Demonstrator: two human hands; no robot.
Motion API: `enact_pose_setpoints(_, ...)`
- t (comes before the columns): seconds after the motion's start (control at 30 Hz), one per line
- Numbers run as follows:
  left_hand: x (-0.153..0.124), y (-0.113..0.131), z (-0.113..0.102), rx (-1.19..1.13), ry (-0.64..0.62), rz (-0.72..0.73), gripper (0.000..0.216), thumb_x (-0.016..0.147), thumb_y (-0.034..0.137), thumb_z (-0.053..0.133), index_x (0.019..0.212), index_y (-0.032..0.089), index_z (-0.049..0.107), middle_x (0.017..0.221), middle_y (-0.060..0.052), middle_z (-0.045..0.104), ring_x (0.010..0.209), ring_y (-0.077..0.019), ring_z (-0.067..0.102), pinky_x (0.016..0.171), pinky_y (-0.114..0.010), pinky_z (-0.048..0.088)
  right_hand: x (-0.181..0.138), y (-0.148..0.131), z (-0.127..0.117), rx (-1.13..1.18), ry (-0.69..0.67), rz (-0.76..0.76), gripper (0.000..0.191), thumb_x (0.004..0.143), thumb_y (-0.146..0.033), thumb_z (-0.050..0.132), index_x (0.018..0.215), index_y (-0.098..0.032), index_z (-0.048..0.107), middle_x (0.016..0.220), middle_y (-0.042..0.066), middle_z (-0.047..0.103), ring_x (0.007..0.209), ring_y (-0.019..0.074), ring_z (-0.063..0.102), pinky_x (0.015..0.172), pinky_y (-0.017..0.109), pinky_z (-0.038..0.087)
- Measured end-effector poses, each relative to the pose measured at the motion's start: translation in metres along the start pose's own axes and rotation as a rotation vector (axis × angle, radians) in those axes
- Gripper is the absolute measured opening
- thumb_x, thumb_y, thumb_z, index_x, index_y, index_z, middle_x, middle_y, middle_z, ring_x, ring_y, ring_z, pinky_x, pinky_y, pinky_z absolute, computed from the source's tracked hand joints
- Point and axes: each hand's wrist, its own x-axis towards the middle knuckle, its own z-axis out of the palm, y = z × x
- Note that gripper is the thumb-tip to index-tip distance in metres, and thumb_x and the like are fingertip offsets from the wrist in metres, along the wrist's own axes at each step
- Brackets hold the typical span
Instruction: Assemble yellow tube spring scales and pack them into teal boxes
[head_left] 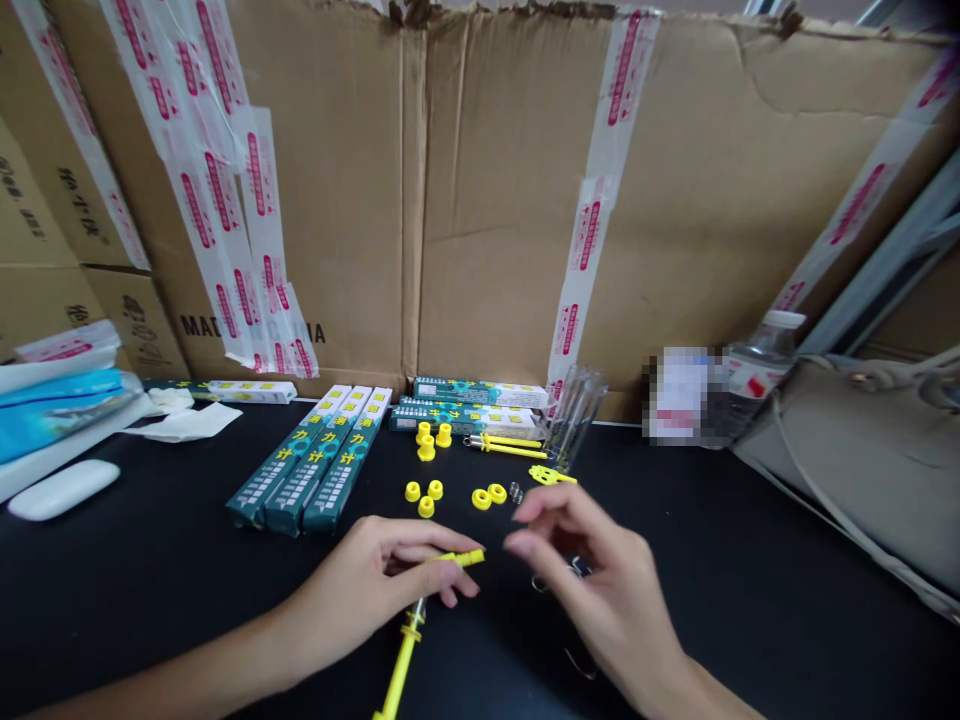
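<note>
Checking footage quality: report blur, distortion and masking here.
Head view: fisheye bows the brown cardboard wall; a pixelated patch hides something beside the clear plastic bottle; the right hand looks slightly soft; the left hand, gripping the yellow plastic rod, sharper.

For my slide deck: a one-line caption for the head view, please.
Left hand grips a yellow rod over a black table; right hand close by, yellow caps behind.

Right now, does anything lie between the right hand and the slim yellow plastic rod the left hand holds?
Nothing visible: only a short gap above the black tabletop separates the right hand from the yellow rod.
</note>
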Motion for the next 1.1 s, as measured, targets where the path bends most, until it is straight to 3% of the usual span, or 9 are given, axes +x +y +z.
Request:
enact_pose_setpoints(0.13, 0.001, -0.001, -0.003, -0.028, 0.052, 0.006, 0.027, 0.088, 0.041, 0.068, 0.102, 0.018, 0.073, 0.089, -0.005, 0.081, 0.075, -0.0178, 0.071, 0.071, -0.027, 0.051, 0.022, 0.021, -0.02, -0.176, 0.444, 0.113, 0.04, 0.082, -0.058, 0.067, 0.083, -0.026, 0.044, 0.061, -0.009, 0.042, 0.05, 0.0125, 0.042, 0.048, 0.025, 0.039)
enact_pose_setpoints(0.27, 0.002, 0.001, -0.004, -0.035, 0.085, 0.008, 0.027, 0.088, 0.043, 0.068, 0.099, 0.018, 0.071, 0.088, -0.005, 0.08, 0.075, -0.0172, 0.069, 0.068, -0.025, 0.049, 0.045, 0.052, -0.04, -0.314, 0.536, 0.238, 0.055, 0.066, -0.064, 0.078, 0.089, -0.024, 0.048, 0.063, -0.009, 0.044, 0.052, 0.0145, 0.044, 0.053, 0.029, 0.037)
enact_pose_setpoints(0.5, 0.002, -0.001, -0.003, 0.04, 0.116, -0.004, 0.028, 0.079, 0.046, 0.076, 0.082, 0.018, 0.078, 0.085, -0.006, 0.078, 0.079, -0.0203, 0.066, 0.068, -0.026, 0.046, 0.053, 0.075, -0.047, -0.387, 0.428, 0.286, 0.053, 0.065, -0.068, 0.074, 0.079, -0.017, 0.071, 0.052, -0.008, 0.04, 0.049, 0.0156, 0.043, 0.052, 0.03, 0.032)
enact_pose_setpoints(0.63, 0.002, -0.006, -0.004, 0.074, 0.151, 0.048, 0.029, 0.075, 0.047, 0.078, 0.08, 0.019, 0.08, 0.067, -0.002, 0.067, 0.062, -0.0155, 0.053, 0.056, -0.025, 0.038, 0.047, 0.064, -0.044, -0.328, 0.465, 0.212, 0.043, 0.073, -0.061, 0.073, 0.079, -0.018, 0.073, 0.057, -0.005, 0.042, 0.054, 0.0163, 0.042, 0.053, 0.031, 0.035)
enact_pose_setpoints(0.73, 0.002, -0.007, -0.003, 0.011, 0.155, 0.016, 0.027, 0.075, 0.046, 0.079, 0.081, 0.019, 0.08, 0.062, 0.002, 0.062, 0.057, -0.012, 0.047, 0.054, -0.023, 0.036, 0.04, 0.046, -0.037, -0.194, 0.455, 0.122, 0.038, 0.082, -0.056, 0.067, 0.088, -0.019, 0.07, 0.074, 0.001, 0.059, 0.059, 0.0168, 0.05, 0.057, 0.031, 0.045)
enact_pose_setpoints(0.83, 0.003, -0.005, -0.002, -0.05, 0.14, 0.003, 0.022, 0.075, 0.04, 0.08, 0.08, 0.019, 0.078, 0.07, 0.001, 0.066, 0.063, -0.0122, 0.053, 0.059, -0.022, 0.04, 0.029, 0.024, -0.023, -0.039, 0.378, 0.059, 0.031, 0.086, -0.051, 0.065, 0.094, -0.021, 0.067, 0.103, 0.009, 0.07, 0.069, 0.0182, 0.063, 0.064, 0.033, 0.056)
enact_pose_setpoints(0.9, 0.003, -0.004, -0.001, -0.067, 0.141, 0.005, 0.02, 0.075, 0.038, 0.08, 0.08, 0.019, 0.078, 0.069, 0.002, 0.067, 0.063, -0.0121, 0.054, 0.06, -0.022, 0.041, 0.02, 0.009, -0.012, 0.142, 0.255, 0.067, 0.023, 0.091, -0.043, 0.064, 0.096, -0.022, 0.068, 0.091, 0.006, 0.073, 0.07, 0.0179, 0.067, 0.067, 0.032, 0.06)
enact_pose_setpoints(0.97, 0.003, -0.003, -0.001, -0.071, 0.146, 0.0, 0.019, 0.075, 0.037, 0.08, 0.081, 0.019, 0.078, 0.068, 0.002, 0.066, 0.06, -0.0116, 0.054, 0.056, -0.021, 0.041, 0.013, -0.002, -0.002, 0.327, 0.142, 0.095, 0.018, 0.092, -0.038, 0.064, 0.098, -0.022, 0.07, 0.079, 0.004, 0.074, 0.06, 0.0155, 0.066, 0.057, 0.027, 0.059)
enact_pose_setpoints(1.1, 0.002, -0.001, 0.0, -0.076, 0.144, -0.031, 0.021, 0.075, 0.036, 0.079, 0.084, 0.017, 0.077, 0.067, 0.002, 0.066, 0.053, -0.0097, 0.05, 0.045, -0.019, 0.035, 0.005, -0.011, 0.008, 0.449, 0.03, 0.095, 0.011, 0.089, -0.031, 0.07, 0.093, -0.022, 0.075, 0.076, 0.003, 0.073, 0.057, 0.0134, 0.065, 0.049, 0.021, 0.058)
